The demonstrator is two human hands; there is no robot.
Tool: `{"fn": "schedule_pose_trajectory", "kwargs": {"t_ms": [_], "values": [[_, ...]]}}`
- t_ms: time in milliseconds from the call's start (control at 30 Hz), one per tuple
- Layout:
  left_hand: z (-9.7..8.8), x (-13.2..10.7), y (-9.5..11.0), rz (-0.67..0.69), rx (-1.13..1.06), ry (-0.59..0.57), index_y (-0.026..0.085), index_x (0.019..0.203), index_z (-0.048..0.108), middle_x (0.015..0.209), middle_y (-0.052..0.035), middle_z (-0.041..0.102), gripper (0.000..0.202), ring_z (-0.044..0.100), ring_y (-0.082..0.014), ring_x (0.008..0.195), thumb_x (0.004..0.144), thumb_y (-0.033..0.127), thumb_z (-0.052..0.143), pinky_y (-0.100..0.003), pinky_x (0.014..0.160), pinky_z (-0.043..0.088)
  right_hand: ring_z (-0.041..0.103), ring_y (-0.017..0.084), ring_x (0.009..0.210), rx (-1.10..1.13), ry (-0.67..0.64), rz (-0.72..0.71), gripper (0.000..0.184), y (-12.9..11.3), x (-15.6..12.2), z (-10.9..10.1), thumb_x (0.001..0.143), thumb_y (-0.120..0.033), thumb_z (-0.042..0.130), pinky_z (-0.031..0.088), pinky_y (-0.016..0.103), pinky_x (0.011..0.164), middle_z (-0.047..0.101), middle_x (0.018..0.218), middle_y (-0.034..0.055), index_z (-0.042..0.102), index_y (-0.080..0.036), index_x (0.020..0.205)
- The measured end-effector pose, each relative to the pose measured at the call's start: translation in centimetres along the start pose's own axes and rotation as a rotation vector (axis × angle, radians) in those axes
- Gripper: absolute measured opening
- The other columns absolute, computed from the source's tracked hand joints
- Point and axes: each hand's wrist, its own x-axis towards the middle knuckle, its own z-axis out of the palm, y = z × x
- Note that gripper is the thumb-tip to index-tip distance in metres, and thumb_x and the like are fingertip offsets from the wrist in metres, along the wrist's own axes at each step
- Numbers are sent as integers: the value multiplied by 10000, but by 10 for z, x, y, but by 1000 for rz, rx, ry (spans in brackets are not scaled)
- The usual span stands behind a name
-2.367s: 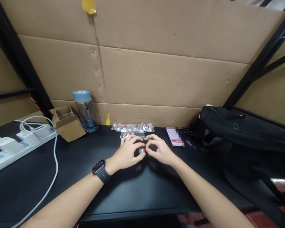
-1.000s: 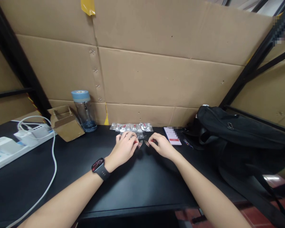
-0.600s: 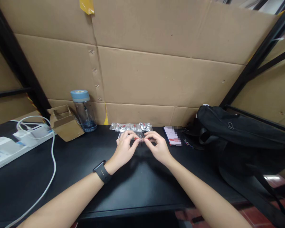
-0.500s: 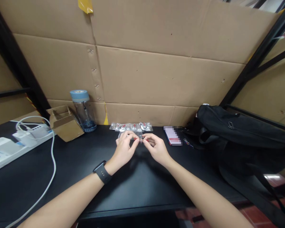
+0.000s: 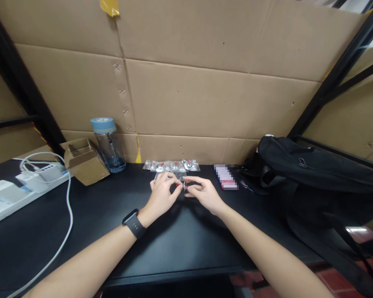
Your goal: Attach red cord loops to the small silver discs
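While both hands meet at frame centre, a small silver-and-red part [image 5: 184,186] is pinched from two sides: left hand [image 5: 161,194] and right hand [image 5: 205,193] are both closed on it, just above the black table [image 5: 174,248]. A row of bagged parts [image 5: 172,166] is laid just behind the fingertips. Bottle [image 5: 107,142] and cardboard box [image 5: 83,162] are seen centre-left, phone [image 5: 225,182] and backpack [image 5: 313,174] right.
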Motion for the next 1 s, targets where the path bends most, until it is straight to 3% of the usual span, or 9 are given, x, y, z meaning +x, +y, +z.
{"fn": "schedule_pose_trajectory", "kwargs": {"t_ms": [133, 200, 300, 367, 433, 600, 767, 1000], "values": [[-1, 1, 0, 8, 9, -30, 273, 941, 708, 1130, -45, 642, 157, 527, -262, 1156, 950, 349, 572, -418, 902, 371, 699, 226, 1017, -92, -11, -39, 511, 0, 1, -1, 724, -315, 832, 590, 420, 951, 675, 1168, 68, 691, -216, 1206], [-3, 2, -2, 25, 29, -35, 278, 1046, 679, 1180, -49, 639, 174, 529, -267, 1175, 931, 376, 592, -419, 915, 376, 700, 222, 1012, -160, -6, -75, 523, -1, 2, -3, 696, -280, 846, 572, 406, 973, 689, 1161, 67, 691, -212, 1191], [-6, 4, -11, 40, 86, -28, 263, 1331, 518, 1350, -96, 580, 528, 490, -308, 1266, 858, 444, 666, -461, 978, 368, 699, 221, 998, -239, 27, -96, 472, -2, 4, -10, 731, -269, 800, 600, 370, 885, 679, 1204, 79, 685, -216, 1186], [-6, 5, -21, 64, 125, -82, 246, 1439, 403, 1441, -136, 518, 670, 444, -335, 1331, 861, 476, 651, -500, 1015, 346, 696, 223, 989, -287, 67, -90, 465, -4, 7, -18, 737, -267, 784, 610, 341, 812, 672, 1217, 83, 680, -222, 1188], [-5, 5, -31, 122, 143, -195, 251, 1463, 381, 1481, -145, 489, 631, 410, -339, 1376, 912, 481, 586, -519, 1038, 328, 696, 219, 974, -331, 112, -93, 464, -7, 10, -29, 728, -265, 784, 604, 326, 790, 676, 1192, 83, 681, -222, 1178], [2, 2, -39, 301, 126, -437, 275, 1375, 519, 1428, -110, 560, 423, 444, -297, 1372, 1002, 461, 453, -477, 1068, 319, 692, 199, 919, -491, 184, -146, 460, -16, 14, -55, 713, -281, 788, 578, 323, 808, 685, 1115, 77, 681, -211, 1155], [2, -5, -26, 381, 95, -508, 302, 1380, 535, 1463, -96, 531, 404, 521, -269, 1300, 1013, 449, 450, -427, 1016, 362, 660, 160, 792, -643, 112, -91, 442, -20, 12, -66, 703, -315, 791, 547, 281, 724, 688, 1015, 54, 666, -195, 1109], [0, -12, -11, 408, 146, -532, 383, 1410, 531, 1502, -88, 483, 430, 498, -325, 1264, 999, 489, 464, -497, 1011, 387, 615, 136, 689, -869, -125, -17, 396, -26, 0, -61, 668, -249, 782, 482, 240, 646, 704, 853, 2, 684, -211, 1049]]}}
